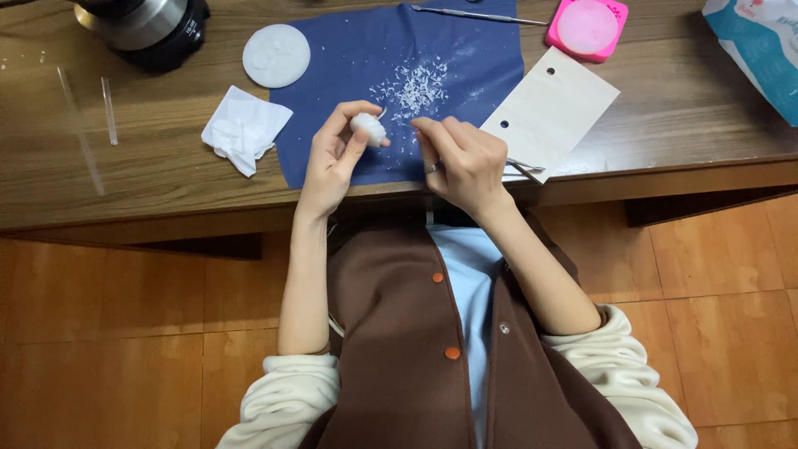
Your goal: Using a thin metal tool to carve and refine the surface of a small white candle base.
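Note:
My left hand (332, 162) pinches a small white lump (368, 129) between thumb and fingers, just above the near edge of a dark blue cloth (465, 66). My right hand (461, 162) is closed around a thin metal carving tool (525, 169); its handle end sticks out to the right, and its tip toward the lump is hidden by my fingers. White shavings (411, 87) lie scattered on the cloth just beyond both hands.
On the wooden desk (158, 175) lie a crumpled white tissue (243, 129), a white round disc (276, 56), a pale card with two holes (550, 112), a pink mould (587, 28), a second metal tool (478, 14), a dark metal pot (145, 29) and a teal-white bag (761, 46).

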